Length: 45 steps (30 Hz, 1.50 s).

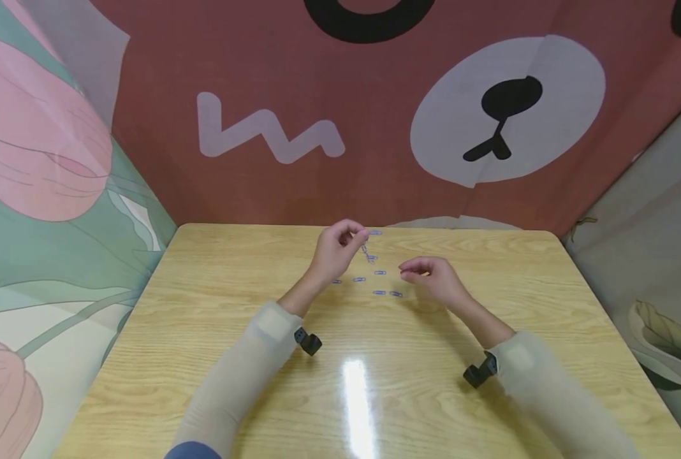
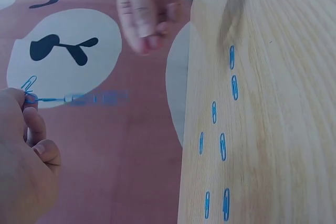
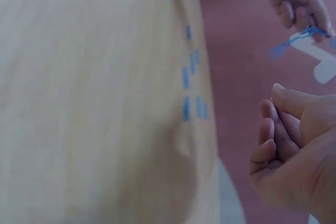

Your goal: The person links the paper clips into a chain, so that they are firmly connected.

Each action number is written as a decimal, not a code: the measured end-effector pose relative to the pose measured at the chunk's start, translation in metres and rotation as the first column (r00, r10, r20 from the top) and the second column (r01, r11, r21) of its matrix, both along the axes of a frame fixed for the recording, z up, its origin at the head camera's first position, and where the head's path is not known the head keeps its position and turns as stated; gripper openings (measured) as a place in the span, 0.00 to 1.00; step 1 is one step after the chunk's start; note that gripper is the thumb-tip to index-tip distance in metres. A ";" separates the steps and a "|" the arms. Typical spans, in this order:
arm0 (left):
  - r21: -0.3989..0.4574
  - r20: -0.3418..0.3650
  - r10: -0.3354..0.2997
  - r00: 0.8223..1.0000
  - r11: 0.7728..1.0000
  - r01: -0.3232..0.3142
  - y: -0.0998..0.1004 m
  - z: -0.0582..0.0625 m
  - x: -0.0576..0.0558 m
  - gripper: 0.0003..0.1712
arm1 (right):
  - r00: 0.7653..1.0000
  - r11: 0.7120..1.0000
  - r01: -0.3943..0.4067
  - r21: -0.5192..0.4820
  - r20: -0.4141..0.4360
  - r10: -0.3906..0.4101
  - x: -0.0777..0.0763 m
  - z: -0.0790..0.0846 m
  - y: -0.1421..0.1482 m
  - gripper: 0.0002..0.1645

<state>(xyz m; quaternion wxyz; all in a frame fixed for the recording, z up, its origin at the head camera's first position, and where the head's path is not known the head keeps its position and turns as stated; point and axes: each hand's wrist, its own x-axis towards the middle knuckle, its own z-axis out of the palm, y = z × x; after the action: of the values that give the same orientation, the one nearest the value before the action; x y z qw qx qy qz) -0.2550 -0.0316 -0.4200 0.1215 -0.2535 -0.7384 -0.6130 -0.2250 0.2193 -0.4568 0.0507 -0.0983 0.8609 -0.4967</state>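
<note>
My left hand [image 1: 337, 250] is raised over the far part of the table, thumb and fingertips pinching a chain of blue paper clips [image 2: 86, 98]. The chain hangs down and looks blurred in both wrist views. One clip [image 2: 30, 83] sticks out beyond the fingertips. To the right, my right hand [image 1: 432, 278] hovers with loosely curled fingers, the thumb close to the index finger [image 3: 267, 109]. Nothing shows between them. Several loose blue paper clips [image 1: 380, 273] lie scattered on the table below and between the hands.
The wooden table [image 1: 203, 357] ends at a back wall covered by a red-brown cloth [image 1: 375, 185] with a bear print. Patterned cloths hang at the left and right sides. A bright light reflection [image 1: 356, 401] lies across the table's near middle.
</note>
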 end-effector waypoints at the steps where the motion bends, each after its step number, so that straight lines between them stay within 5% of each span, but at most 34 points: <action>1: -0.003 -0.002 0.006 1.000 1.000 -0.006 -0.001 0.000 0.000 0.06 | 1.000 1.000 0.001 0.006 0.008 -0.001 0.001 -0.005 0.002 0.14; 8: 0.019 0.001 -0.011 1.000 1.000 0.011 -0.002 0.000 -0.001 0.07 | 0.999 1.000 -0.007 0.026 0.039 0.006 0.002 -0.032 0.007 0.11; 18: 0.008 0.005 -0.004 1.000 1.000 0.004 -0.002 0.001 0.000 0.07 | 0.998 0.999 -0.005 0.036 0.069 0.003 0.004 -0.050 0.004 0.10; 45: 0.006 0.008 0.009 1.000 1.000 -0.009 0.002 0.002 0.001 0.06 | 1.000 0.981 0.016 0.193 -0.025 -0.011 0.007 -0.050 -0.015 0.04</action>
<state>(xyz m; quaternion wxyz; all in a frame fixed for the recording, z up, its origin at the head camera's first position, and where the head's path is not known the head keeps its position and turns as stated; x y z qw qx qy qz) -0.2539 -0.0300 -0.4182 0.1221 -0.2475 -0.7380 -0.6158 -0.2184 0.2046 -0.5063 0.0465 -0.0928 0.9061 -0.4101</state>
